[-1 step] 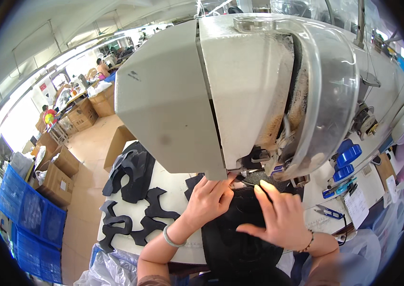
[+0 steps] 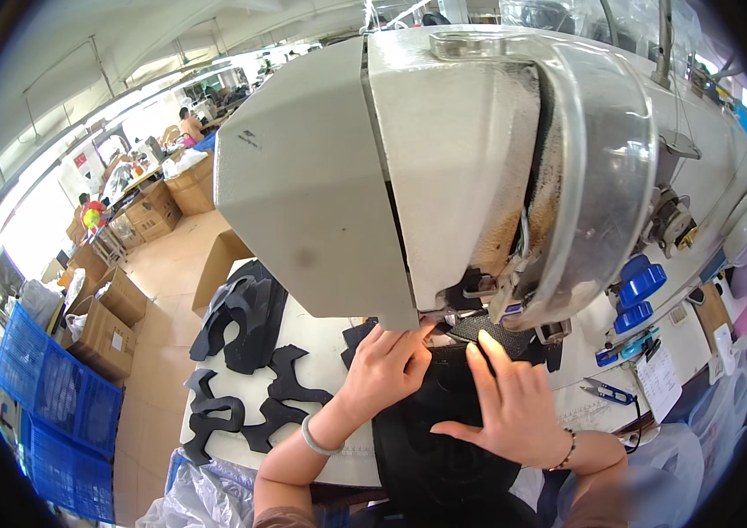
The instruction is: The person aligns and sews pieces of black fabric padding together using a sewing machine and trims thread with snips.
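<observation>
A big black piece point(image 2: 444, 422) lies low in the middle of the frame, on the white tabletop point(image 2: 313, 341). Its top edge is right by the low end of a big gray sewing machine point(image 2: 320, 194). A strip of dark mesh point(image 2: 495, 334) is at that edge, next to the right hand's fingertips.

The left hand point(image 2: 384, 374) is up at the edge, close under the machine. Its fingers are bent and bunched close together. The tips are partly hidden, so I cannot tell if they pinch anything. A pale band point(image 2: 316, 438) goes around that wrist.

The right hand point(image 2: 518, 409) is flat over the right side of the big black piece. Its fingers are stretched out and not gripping, with the pointing finger up by the mesh and the thumb out to the left. A string of beads point(image 2: 567, 449) is on that wrist.

Left of the hands, a pile of black cut shapes point(image 2: 259, 330) sits on the tabletop, with some loose curvy shapes point(image 2: 290, 380) in front. At the right of the frame are small blue snips point(image 2: 609, 392), a paper with writing point(image 2: 658, 378) and round blue things point(image 2: 642, 286). Blue crates point(image 2: 56, 378) and brown boxes point(image 2: 105, 339) are at the far left.
</observation>
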### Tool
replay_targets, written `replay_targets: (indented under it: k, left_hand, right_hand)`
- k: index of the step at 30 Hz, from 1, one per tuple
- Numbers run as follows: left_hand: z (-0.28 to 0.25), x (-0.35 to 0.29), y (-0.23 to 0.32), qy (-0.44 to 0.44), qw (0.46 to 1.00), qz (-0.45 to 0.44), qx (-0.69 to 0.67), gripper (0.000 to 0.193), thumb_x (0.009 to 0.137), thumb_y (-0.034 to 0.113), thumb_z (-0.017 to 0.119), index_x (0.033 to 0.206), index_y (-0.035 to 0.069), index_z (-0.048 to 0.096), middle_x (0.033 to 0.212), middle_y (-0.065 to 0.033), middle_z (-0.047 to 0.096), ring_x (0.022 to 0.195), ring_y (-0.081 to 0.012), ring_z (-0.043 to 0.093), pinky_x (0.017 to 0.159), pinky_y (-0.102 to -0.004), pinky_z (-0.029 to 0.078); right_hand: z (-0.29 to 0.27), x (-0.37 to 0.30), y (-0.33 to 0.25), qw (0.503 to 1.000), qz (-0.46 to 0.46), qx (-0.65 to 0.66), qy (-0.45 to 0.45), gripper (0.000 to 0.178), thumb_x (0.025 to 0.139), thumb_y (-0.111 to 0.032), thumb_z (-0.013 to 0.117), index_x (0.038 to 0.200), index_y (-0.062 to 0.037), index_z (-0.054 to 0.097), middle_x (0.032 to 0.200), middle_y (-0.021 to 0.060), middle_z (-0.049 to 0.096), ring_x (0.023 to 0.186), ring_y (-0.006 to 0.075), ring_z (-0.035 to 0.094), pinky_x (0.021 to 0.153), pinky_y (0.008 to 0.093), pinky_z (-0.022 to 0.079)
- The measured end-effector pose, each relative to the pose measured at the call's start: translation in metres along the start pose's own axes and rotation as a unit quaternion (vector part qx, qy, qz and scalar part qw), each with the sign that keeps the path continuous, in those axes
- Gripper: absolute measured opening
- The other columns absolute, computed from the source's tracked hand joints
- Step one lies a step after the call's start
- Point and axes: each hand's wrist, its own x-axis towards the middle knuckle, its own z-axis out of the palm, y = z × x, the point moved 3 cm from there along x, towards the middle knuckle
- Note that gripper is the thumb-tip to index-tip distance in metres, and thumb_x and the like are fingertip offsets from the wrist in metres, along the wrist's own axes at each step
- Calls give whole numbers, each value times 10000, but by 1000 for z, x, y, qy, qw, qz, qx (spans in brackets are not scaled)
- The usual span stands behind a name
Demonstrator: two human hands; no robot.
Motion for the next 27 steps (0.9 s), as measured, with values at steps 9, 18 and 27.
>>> replay_targets:
  k: [9, 18, 27]
  left_hand:
    - [-18, -16, 9, -79, 981, 131, -123, 512, 691, 298, 784, 1101, 77, 571, 1186, -113, 552, 1159, -281, 529, 1001, -487, 346]
    - [-11, 10, 26, -107, 993, 39, 34, 545, 539, 57, 741, 1072, 50, 626, 1110, -107, 588, 1026, -288, 590, 905, -398, 476]
    - [-11, 5, 26, -115, 992, 37, 39, 556, 538, 87, 752, 1081, 58, 635, 1086, -104, 604, 933, -283, 612, 847, -384, 490]
  right_hand:
    - [20, 2, 21, 995, 12, 96, -35, 625, 620, -269, 736, 1167, -48, 529, 996, 113, 563, 725, 171, 518, 622, 308, 351]
    - [36, 2, 65, 990, 42, 109, 74, 496, 561, -92, 639, 1055, -118, 610, 1035, 84, 612, 923, 302, 564, 833, 448, 400]
    - [57, -21, 76, 990, 5, 131, 54, 510, 562, -39, 562, 1042, -186, 650, 1102, 35, 625, 1107, 293, 525, 1036, 522, 269]
